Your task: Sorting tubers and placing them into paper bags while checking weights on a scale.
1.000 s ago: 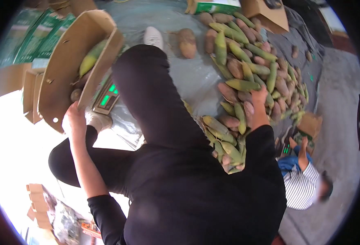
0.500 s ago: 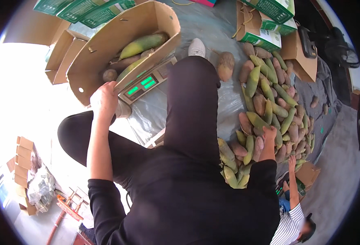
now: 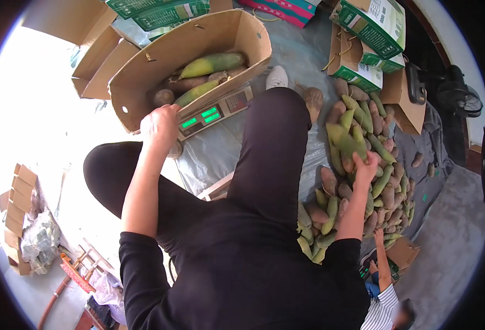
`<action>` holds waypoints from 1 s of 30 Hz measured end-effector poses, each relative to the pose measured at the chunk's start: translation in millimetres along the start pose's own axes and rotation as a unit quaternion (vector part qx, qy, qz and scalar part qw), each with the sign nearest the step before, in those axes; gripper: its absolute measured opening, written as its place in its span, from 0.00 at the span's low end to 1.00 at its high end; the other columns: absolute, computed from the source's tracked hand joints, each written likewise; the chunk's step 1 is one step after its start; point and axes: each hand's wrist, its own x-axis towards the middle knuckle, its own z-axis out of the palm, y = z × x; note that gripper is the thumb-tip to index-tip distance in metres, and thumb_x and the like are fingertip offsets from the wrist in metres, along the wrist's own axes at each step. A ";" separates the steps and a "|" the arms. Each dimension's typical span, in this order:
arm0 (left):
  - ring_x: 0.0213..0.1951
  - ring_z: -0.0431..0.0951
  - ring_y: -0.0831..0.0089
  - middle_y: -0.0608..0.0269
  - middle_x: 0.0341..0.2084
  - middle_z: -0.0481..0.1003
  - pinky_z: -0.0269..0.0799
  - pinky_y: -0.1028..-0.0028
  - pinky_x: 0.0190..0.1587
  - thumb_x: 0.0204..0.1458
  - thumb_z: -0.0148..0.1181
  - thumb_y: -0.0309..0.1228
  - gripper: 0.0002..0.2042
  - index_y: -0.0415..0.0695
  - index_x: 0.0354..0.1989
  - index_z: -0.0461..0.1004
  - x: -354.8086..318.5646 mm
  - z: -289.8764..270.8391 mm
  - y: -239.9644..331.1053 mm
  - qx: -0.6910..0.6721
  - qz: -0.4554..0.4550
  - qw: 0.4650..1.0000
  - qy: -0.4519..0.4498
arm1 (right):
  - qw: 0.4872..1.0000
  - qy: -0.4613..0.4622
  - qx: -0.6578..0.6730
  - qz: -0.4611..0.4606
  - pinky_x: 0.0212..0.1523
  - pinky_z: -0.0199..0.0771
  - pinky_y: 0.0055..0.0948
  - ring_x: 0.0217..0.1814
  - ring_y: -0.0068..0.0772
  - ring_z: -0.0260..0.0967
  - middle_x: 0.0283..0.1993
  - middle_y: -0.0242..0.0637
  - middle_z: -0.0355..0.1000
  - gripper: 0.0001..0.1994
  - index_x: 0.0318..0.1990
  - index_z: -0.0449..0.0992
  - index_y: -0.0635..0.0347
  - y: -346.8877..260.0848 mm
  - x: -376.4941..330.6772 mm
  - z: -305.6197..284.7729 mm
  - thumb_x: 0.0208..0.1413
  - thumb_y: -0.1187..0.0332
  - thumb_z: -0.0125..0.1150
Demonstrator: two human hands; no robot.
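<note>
My left hand (image 3: 161, 127) is closed on the near rim of an open cardboard box (image 3: 138, 77). Inside lie green radishes (image 3: 212, 64) and brownish-pink roots (image 3: 163, 97). The box rests on a digital scale (image 3: 220, 113) with lit green displays. Over the heap on my right, my right hand (image 3: 366, 166) grips a green radish (image 3: 346, 142), blurred by motion and lifted above the others. Around it lies a pile of green radishes and brownish-pink roots (image 3: 329, 180). One large brownish root (image 3: 313, 103) lies apart beside my right knee.
Green and white cartons (image 3: 370, 25) are stacked at the far right, near a black fan (image 3: 456, 93). More cartons (image 3: 165, 14) stand behind the box. A co-worker in a striped top (image 3: 382, 308) reaches to the pile at lower right. Plastic sheeting (image 3: 292, 49) covers the floor.
My right hand has moved up and away, raising a green radish off the pile. My left hand stays on the box rim. The whole view has shifted slightly.
</note>
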 end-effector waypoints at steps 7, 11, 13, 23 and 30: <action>0.38 0.77 0.59 0.59 0.31 0.76 0.72 0.63 0.39 0.47 0.51 0.24 0.09 0.49 0.35 0.76 -2.3 2.7 -6.0 0.014 0.005 1.000 0.001 | 0.959 -0.111 0.227 -0.124 0.52 0.65 0.27 0.50 0.30 0.66 0.48 0.38 0.68 0.24 0.50 0.66 0.67 -188.0 7.3 59.9 0.43 0.78 0.67; 0.37 0.77 0.57 0.58 0.31 0.76 0.72 0.63 0.39 0.48 0.51 0.24 0.09 0.49 0.35 0.76 -1.6 2.5 -5.7 0.008 0.011 1.000 0.004 | 0.911 -0.227 0.303 -0.164 0.49 0.68 0.26 0.48 0.27 0.67 0.46 0.39 0.68 0.23 0.49 0.68 0.66 -259.3 -1.0 115.6 0.42 0.79 0.66; 0.39 0.76 0.57 0.58 0.34 0.76 0.71 0.63 0.41 0.48 0.52 0.25 0.09 0.48 0.37 0.75 -0.8 -3.6 -3.1 0.002 -0.003 1.000 -0.019 | 0.877 -0.336 0.307 -0.152 0.48 0.70 0.27 0.47 0.28 0.67 0.48 0.39 0.68 0.24 0.51 0.66 0.66 -282.5 -10.0 147.9 0.44 0.75 0.67; 0.38 0.76 0.55 0.57 0.34 0.76 0.72 0.61 0.39 0.50 0.55 0.32 0.07 0.49 0.37 0.74 5.8 -5.0 -1.0 0.030 -0.013 0.999 -0.040 | 0.936 -0.310 0.150 -0.077 0.44 0.66 0.21 0.48 0.21 0.66 0.50 0.34 0.71 0.19 0.53 0.69 0.60 -175.1 16.1 150.7 0.54 0.68 0.60; 0.41 0.76 0.55 0.55 0.38 0.76 0.71 0.61 0.42 0.50 0.56 0.35 0.14 0.50 0.46 0.74 3.4 1.0 -7.5 0.035 -0.027 0.999 -0.025 | 0.982 -0.184 0.010 0.050 0.45 0.70 0.24 0.42 0.25 0.71 0.39 0.36 0.75 0.14 0.45 0.74 0.63 25.0 1.8 60.4 0.50 0.72 0.62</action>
